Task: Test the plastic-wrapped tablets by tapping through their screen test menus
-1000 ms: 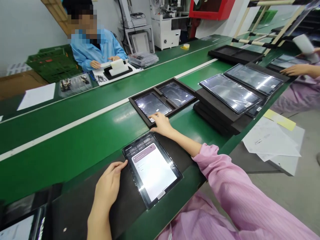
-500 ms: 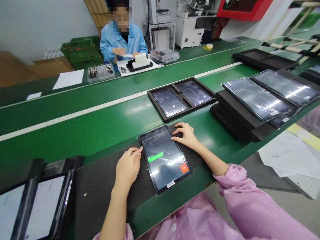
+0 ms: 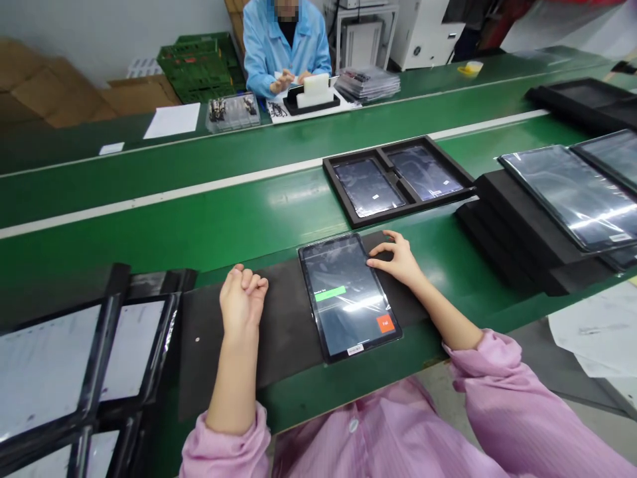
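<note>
Seen from my remote seat, a long green bench [image 3: 279, 199] crosses the whole view, with a pale stripe running along it. At 12 o'clock, across the bench, sits a person in a blue coat [image 3: 288, 50], hands near a white block [image 3: 313, 89]. Large tablets with pale screens [image 3: 44, 372] overlap at 8 o'clock; at 3 o'clock, more glossy tablets [image 3: 572, 192] lie on black foam trays. Green crates [image 3: 194, 66] stand at 11 o'clock. Toward 1 o'clock, a black two-compartment tray [image 3: 339, 192] holds one wrapped device in each compartment. Nearest me, a dark mat [image 3: 288, 325] lies flat on the bench, and the central tablet [image 3: 351, 295] rests face up, partly on it, its lower end reaching past the mat's near edge. My left hand [image 3: 243, 299] is raised at the tablet's 9 o'clock, well apart from it, fingers loosely clenched toward the palm. My right hand [image 3: 398, 262] is at its 2 o'clock, thumb and forefinger curved apart, thumb tip at the edge; I cannot tell whether it presses. The dark screen shows a green bar [image 3: 330, 293] and, at 5 o'clock, a smaller orange-red square [image 3: 385, 323].
</note>
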Demonstrator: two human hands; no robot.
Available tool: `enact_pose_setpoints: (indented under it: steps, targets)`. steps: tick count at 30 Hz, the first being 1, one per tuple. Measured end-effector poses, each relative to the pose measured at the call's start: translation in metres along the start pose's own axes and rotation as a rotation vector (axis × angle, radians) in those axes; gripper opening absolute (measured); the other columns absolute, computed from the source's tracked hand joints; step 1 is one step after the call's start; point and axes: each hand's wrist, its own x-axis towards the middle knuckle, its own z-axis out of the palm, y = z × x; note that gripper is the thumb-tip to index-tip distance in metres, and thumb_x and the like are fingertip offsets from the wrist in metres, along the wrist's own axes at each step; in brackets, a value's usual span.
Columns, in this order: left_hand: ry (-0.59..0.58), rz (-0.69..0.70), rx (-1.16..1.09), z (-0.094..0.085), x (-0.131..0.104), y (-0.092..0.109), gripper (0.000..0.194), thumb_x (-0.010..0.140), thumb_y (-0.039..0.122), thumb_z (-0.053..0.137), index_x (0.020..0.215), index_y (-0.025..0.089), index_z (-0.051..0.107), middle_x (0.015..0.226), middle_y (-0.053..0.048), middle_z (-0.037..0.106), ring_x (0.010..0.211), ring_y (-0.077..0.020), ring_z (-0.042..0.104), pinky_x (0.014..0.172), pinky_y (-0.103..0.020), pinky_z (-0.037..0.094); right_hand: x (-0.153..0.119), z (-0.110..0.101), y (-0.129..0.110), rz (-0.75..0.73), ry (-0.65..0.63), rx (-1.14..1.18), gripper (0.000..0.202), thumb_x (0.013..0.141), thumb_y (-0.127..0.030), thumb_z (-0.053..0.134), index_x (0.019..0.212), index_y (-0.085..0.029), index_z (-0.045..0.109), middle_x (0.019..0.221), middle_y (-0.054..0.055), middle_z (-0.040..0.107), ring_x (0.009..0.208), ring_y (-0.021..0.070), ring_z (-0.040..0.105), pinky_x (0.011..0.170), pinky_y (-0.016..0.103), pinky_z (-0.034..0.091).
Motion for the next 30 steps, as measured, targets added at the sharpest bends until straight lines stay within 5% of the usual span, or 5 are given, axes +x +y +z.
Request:
enact_pose_setpoints:
  steps: [8,15,22,25,30]
  targets:
    - [0.080,-0.099,-0.179,-0.003,0.003,-0.001,0.024,0.084,0.000,0.053,0.089,0.022,0.048,0.057,0.011,0.036,0.039,-0.0056,0.027,0.040,-0.013,0.016,0.002,0.001,0.004,0.010,-0.031,0.057,0.038,0.072,-0.059,0.087,0.087,-0.025,0.079,0.145,0.013,0.046,0.133,0.0408,0.048,0.112,0.063,0.039]
    - [0.134,-0.106,-0.206,-0.011,0.011,-0.010,0.047,0.063,-0.005,0.062,0.096,0.025,0.048,0.083,0.006,0.058,0.045,-0.0022,0.030,0.041,-0.011,0.021,-0.005,-0.006,-0.018,-0.188,0.099,0.075,0.040,0.079,-0.065,0.079,0.081,-0.025,0.073,0.131,0.013,0.057,0.126,0.0378,0.051,0.110,0.056,0.041]
    - [0.159,-0.024,-0.229,-0.011,0.014,-0.013,0.060,0.040,-0.008,0.047,0.091,0.023,0.054,0.090,0.004,0.054,0.080,-0.0067,0.059,0.069,-0.011,0.048,-0.010,-0.014,-0.033,-0.620,-0.009,0.162,0.057,0.108,-0.050,0.042,0.060,-0.023,0.059,0.073,0.003,0.064,0.071,0.0195,0.058,0.088,0.045,0.041]
    - [0.115,-0.015,-0.253,-0.006,0.011,-0.009,0.053,0.041,-0.006,0.049,0.086,0.022,0.054,0.089,0.002,0.055,0.084,-0.0085,0.061,0.074,-0.014,0.051,-0.010,-0.015,-0.032,-0.655,-0.006,0.182,0.065,0.110,-0.049,0.036,0.058,-0.022,0.062,0.077,0.004,0.065,0.075,0.0190,0.059,0.089,0.044,0.039]
    - [0.050,-0.027,-0.245,-0.004,0.005,-0.005,0.047,0.046,-0.006,0.057,0.085,0.020,0.056,0.079,0.006,0.050,0.059,-0.0032,0.046,0.048,-0.009,0.031,-0.012,-0.013,-0.033,-0.762,-0.062,0.100,0.059,0.109,-0.050,0.036,0.079,-0.031,0.083,0.103,0.006,0.070,0.097,0.0235,0.060,0.095,0.047,0.036]
